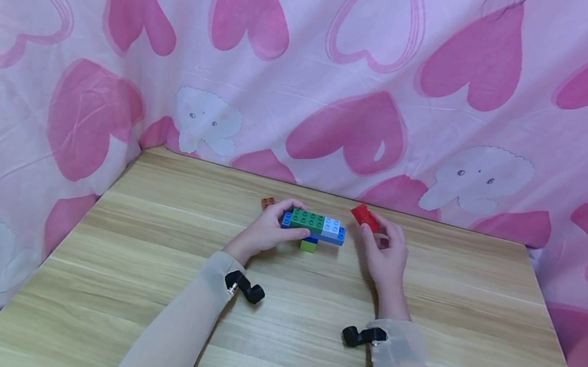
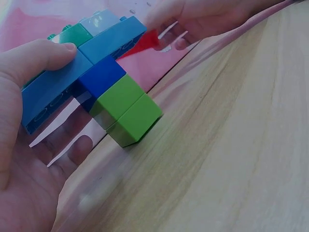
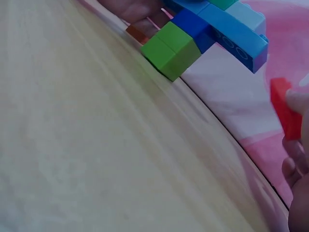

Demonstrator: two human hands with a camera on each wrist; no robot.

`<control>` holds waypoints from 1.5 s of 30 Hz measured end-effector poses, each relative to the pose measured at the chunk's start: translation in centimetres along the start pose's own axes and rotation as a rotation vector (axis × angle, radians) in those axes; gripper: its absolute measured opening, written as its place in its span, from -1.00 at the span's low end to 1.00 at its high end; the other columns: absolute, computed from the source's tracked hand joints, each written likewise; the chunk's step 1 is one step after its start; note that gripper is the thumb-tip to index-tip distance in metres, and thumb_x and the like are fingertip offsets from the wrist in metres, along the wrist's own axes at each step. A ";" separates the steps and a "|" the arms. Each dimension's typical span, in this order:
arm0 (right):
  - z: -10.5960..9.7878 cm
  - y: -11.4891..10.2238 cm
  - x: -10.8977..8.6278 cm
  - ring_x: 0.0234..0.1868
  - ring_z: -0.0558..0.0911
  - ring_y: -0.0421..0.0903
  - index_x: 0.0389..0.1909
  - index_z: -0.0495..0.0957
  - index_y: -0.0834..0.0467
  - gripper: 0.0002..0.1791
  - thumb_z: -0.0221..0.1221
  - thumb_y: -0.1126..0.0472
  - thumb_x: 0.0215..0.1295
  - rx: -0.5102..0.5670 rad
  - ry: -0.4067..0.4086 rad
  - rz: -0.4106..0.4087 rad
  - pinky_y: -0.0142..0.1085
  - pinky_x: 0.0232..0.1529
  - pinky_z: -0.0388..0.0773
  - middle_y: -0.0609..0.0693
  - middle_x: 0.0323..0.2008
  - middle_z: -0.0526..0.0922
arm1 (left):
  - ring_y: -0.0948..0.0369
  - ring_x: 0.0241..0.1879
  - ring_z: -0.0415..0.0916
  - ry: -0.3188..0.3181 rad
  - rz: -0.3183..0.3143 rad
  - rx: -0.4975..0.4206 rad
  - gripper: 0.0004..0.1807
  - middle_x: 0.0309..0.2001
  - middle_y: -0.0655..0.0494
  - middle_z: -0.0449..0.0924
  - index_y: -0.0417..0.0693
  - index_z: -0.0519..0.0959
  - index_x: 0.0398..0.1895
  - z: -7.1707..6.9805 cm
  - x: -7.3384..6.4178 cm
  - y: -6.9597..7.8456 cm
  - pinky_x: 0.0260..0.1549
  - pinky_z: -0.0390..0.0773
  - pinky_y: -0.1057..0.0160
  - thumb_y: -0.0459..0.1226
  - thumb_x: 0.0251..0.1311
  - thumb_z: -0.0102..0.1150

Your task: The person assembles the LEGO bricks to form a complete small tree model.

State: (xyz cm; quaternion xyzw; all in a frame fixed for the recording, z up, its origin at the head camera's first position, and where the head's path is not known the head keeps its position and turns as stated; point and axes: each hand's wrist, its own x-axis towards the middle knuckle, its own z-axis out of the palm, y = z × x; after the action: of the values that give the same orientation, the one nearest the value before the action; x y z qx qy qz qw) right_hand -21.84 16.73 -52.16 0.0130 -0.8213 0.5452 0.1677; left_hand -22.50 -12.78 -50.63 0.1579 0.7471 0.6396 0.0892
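Observation:
My left hand [image 1: 263, 232] grips the left part of a built piece of toy bricks, thumb on the near side. Along its top lie a green brick [image 1: 307, 219] and a pale blue-white brick [image 1: 331, 225], set on light blue bricks [image 2: 113, 43]. Below, a dark blue brick [image 2: 102, 79] and two lime green bricks [image 2: 129, 113] form a stem. Whether the stem touches the table I cannot tell. Right of the piece and apart from it, my right hand [image 1: 388, 259] pinches a red brick [image 1: 364, 217] in the air.
An orange-brown brick [image 1: 267, 202] lies behind my left hand, partly hidden by it. The wooden table [image 1: 292, 343] ends at a pink curtain [image 1: 298, 81] with hearts, which hangs along the back and sides. A small black camera [image 1: 245, 287] sits on each wrist.

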 end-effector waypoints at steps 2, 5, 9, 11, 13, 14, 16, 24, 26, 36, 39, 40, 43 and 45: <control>0.1 -0.3 -0.1 0.07 0.58 -0.07 0.42 0.63 0.11 -0.50 0.36 0.05 0.57 0.027 0.004 -0.027 -0.43 -0.03 0.53 0.09 0.24 0.59 | -0.01 0.24 0.57 0.003 -0.001 0.004 -0.37 0.35 0.02 0.52 -0.12 0.51 0.43 0.0 0.0 0.0 0.30 0.59 -0.06 -0.12 0.40 0.51; 0.4 -0.7 -0.3 0.09 0.55 -0.09 0.43 0.63 0.08 -0.51 0.35 0.08 0.57 0.077 -0.002 -0.060 -0.44 -0.04 0.52 0.08 0.25 0.58 | -0.01 0.24 0.57 0.007 -0.004 0.012 -0.37 0.34 0.01 0.52 -0.11 0.51 0.42 0.1 0.0 0.0 0.30 0.60 -0.06 -0.12 0.40 0.51; 0.7 -1.0 -0.5 0.12 0.54 -0.10 0.44 0.62 0.03 -0.51 0.36 0.13 0.57 0.131 -0.012 -0.075 -0.44 -0.03 0.53 0.04 0.27 0.58 | -0.01 0.23 0.57 0.011 -0.010 0.023 -0.38 0.34 0.02 0.53 -0.09 0.52 0.41 0.1 0.0 0.1 0.29 0.60 -0.07 -0.11 0.39 0.51; 0.9 -1.1 -0.6 0.14 0.54 -0.11 0.47 0.59 0.03 -0.49 0.35 0.16 0.57 0.147 -0.012 -0.079 -0.45 0.01 0.54 0.02 0.29 0.58 | -0.01 0.23 0.57 0.013 -0.013 0.026 -0.38 0.34 0.02 0.53 -0.07 0.53 0.42 0.1 -0.1 0.2 0.30 0.60 -0.08 -0.10 0.39 0.51; 1.1 -1.3 -0.7 0.16 0.54 -0.11 0.50 0.56 0.03 -0.46 0.35 0.17 0.57 0.167 -0.011 -0.084 -0.46 0.04 0.55 0.03 0.30 0.58 | -0.01 0.24 0.56 0.014 -0.019 0.029 -0.38 0.35 0.03 0.52 -0.05 0.53 0.42 0.1 -0.1 0.2 0.30 0.59 -0.08 -0.10 0.39 0.51; 1.2 -1.3 -0.8 0.17 0.55 -0.12 0.51 0.54 0.04 -0.45 0.35 0.19 0.57 0.175 -0.010 -0.086 -0.46 0.05 0.55 0.04 0.30 0.57 | -0.01 0.24 0.56 0.014 -0.021 0.030 -0.38 0.35 0.03 0.52 -0.04 0.53 0.42 0.1 -0.2 0.2 0.30 0.59 -0.08 -0.09 0.39 0.51; 1.4 -1.4 -0.9 0.18 0.55 -0.12 0.53 0.51 0.05 -0.43 0.34 0.21 0.57 0.197 -0.009 -0.096 -0.46 0.06 0.56 0.05 0.32 0.57 | -0.01 0.24 0.56 0.014 -0.023 0.026 -0.38 0.36 0.04 0.51 -0.03 0.53 0.42 0.1 -0.2 0.2 0.30 0.60 -0.08 -0.09 0.40 0.51; 2.3 -1.9 -1.4 0.24 0.53 -0.14 0.53 0.47 0.15 -0.38 0.33 0.41 0.50 0.238 -0.041 -0.221 -0.46 0.10 0.56 0.17 0.38 0.55 | -0.02 0.24 0.56 0.004 -0.018 0.016 -0.39 0.35 0.03 0.51 -0.03 0.53 0.42 0.2 -0.1 0.1 0.28 0.62 -0.06 -0.09 0.40 0.51; 2.6 -2.0 -1.4 0.22 0.53 -0.17 0.50 0.47 0.21 -0.39 0.32 0.46 0.49 0.235 -0.036 -0.245 -0.47 0.10 0.55 0.23 0.37 0.55 | -0.02 0.24 0.56 0.005 -0.018 0.018 -0.39 0.35 0.03 0.51 -0.02 0.53 0.42 0.2 -0.1 0.1 0.28 0.62 -0.05 -0.09 0.40 0.51; 2.9 -4.2 -2.1 0.14 0.56 -0.17 0.29 0.60 0.42 -0.53 0.29 0.64 0.38 0.318 -0.007 -0.359 -0.44 0.04 0.53 0.35 0.23 0.59 | -0.02 0.20 0.57 0.008 0.002 0.027 -0.41 0.32 0.01 0.52 -0.05 0.54 0.40 0.2 -0.1 0.1 0.24 0.62 -0.03 -0.12 0.40 0.51; 3.1 -4.4 -2.1 0.10 0.56 -0.18 0.23 0.64 0.43 -0.53 0.31 0.68 0.31 0.306 -0.002 -0.402 -0.41 -0.01 0.51 0.38 0.18 0.61 | -0.01 0.19 0.57 0.005 0.006 0.024 -0.42 0.31 0.02 0.53 -0.05 0.54 0.39 0.2 -0.1 0.2 0.23 0.62 -0.01 -0.13 0.40 0.50; 3.2 -4.3 -2.0 0.09 0.56 -0.18 0.22 0.65 0.43 -0.53 0.32 0.69 0.29 0.298 0.001 -0.415 -0.39 -0.03 0.51 0.39 0.17 0.62 | -0.01 0.19 0.57 0.004 0.009 0.022 -0.42 0.31 0.02 0.54 -0.06 0.53 0.40 0.2 -0.1 0.2 0.23 0.62 -0.01 -0.13 0.41 0.50; 3.4 -3.9 -1.8 0.09 0.57 -0.14 0.18 0.68 0.44 -0.52 0.35 0.71 0.23 0.269 0.006 -0.441 -0.31 -0.06 0.49 0.40 0.14 0.64 | -0.01 0.19 0.57 -0.001 0.015 0.019 -0.41 0.30 0.01 0.54 -0.10 0.52 0.41 0.2 0.0 0.2 0.24 0.62 -0.01 -0.14 0.42 0.49; 3.5 -3.7 -1.6 0.10 0.58 -0.10 0.15 0.69 0.43 -0.52 0.39 0.70 0.19 0.241 0.007 -0.461 -0.26 -0.08 0.48 0.39 0.12 0.66 | -0.01 0.19 0.57 -0.003 0.019 0.021 -0.41 0.29 0.01 0.55 -0.12 0.52 0.41 0.2 0.0 0.2 0.24 0.62 -0.01 -0.14 0.42 0.49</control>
State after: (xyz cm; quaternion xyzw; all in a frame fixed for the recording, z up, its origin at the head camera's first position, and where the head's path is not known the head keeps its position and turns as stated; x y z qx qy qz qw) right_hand -20.44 11.81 -50.52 0.2178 -0.7252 0.5866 0.2875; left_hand -22.42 -12.61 -50.47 0.1668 0.7520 0.6323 0.0824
